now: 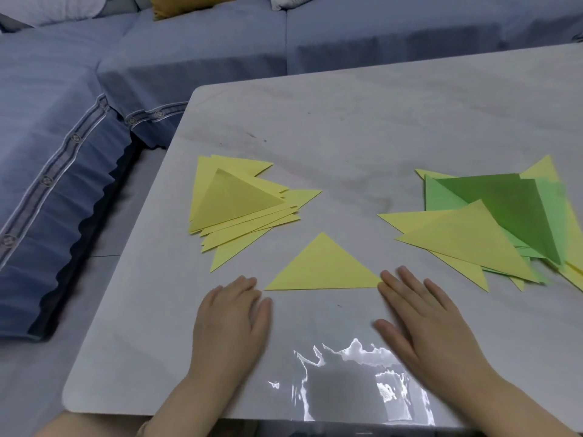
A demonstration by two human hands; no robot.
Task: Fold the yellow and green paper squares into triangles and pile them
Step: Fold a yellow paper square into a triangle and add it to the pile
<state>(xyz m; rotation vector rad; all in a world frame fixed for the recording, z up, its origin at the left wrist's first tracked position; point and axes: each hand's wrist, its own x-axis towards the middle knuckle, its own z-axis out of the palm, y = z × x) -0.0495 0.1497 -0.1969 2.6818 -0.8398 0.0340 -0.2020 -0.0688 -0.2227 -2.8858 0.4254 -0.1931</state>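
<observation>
A single yellow paper triangle lies flat on the table, its long edge toward me. My left hand rests flat on the table just left of its left corner, fingers straight, not touching it. My right hand lies flat at the right corner, fingertips at the paper's tip. A pile of yellow folded triangles sits at the left. At the right lies a loose heap of green and yellow papers, some folded.
The pale grey marble-look table has a rounded front left corner and a glossy glare patch near me. A blue sofa runs along the left and far sides, with floor between it and the table.
</observation>
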